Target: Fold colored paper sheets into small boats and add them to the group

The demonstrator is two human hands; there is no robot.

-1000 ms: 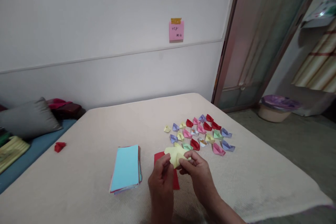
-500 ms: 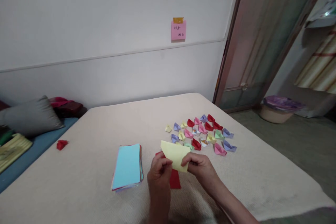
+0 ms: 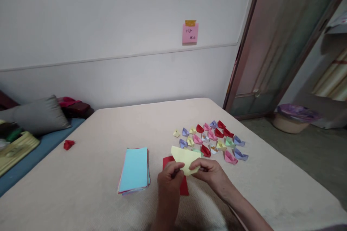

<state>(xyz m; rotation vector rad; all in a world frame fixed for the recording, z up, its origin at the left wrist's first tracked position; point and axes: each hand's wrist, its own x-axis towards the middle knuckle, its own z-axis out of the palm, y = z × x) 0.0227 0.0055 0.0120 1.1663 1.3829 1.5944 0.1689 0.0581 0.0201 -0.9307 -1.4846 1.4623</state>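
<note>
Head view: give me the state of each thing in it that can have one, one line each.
Yellow paper: partly folded, held up in both hands
Left hand: fingers pinching its lower left edge
Right hand: fingers pinching its right side
Red sheet: lying beneath the hands, partly hidden
Paper stack: piled, edges uneven
Paper boats: folded, grouped
Pink note: taped up, written on

Folded pale-yellow paper (image 3: 186,157) partly hid a flat red paper sheet (image 3: 184,187); the right edge cropped a striped cream cloth curtain (image 3: 332,79).
</note>
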